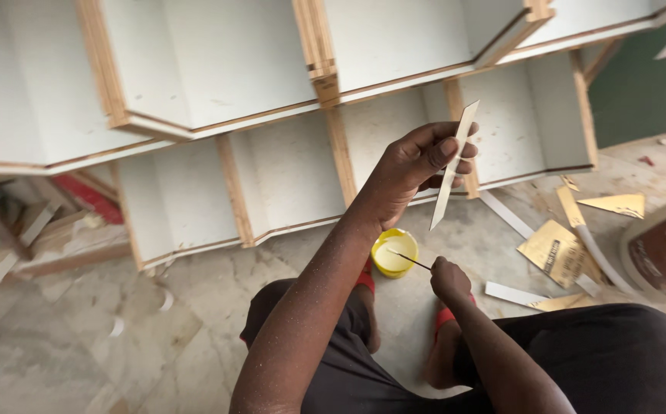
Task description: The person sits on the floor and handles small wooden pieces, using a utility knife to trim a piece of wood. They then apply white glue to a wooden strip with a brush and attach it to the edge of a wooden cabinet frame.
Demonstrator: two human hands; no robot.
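Dipping thin dark stick (410,261), pinched in right hand (449,277), into small yellow round tub (394,252); narrow pale laminate strip (453,165) gripped by left hand (417,170) fingers; stick best loaded lightly, strip kept steady

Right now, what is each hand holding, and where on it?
The left hand pinches a thin white strip near its upper half, between thumb and fingers. The right hand grips the near end of a thin stick, whose tip reaches the yellow tub.

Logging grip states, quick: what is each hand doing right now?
Left hand: closed on a thin white strip, held upright.
Right hand: closed on a thin stick, tip over the yellow lid.
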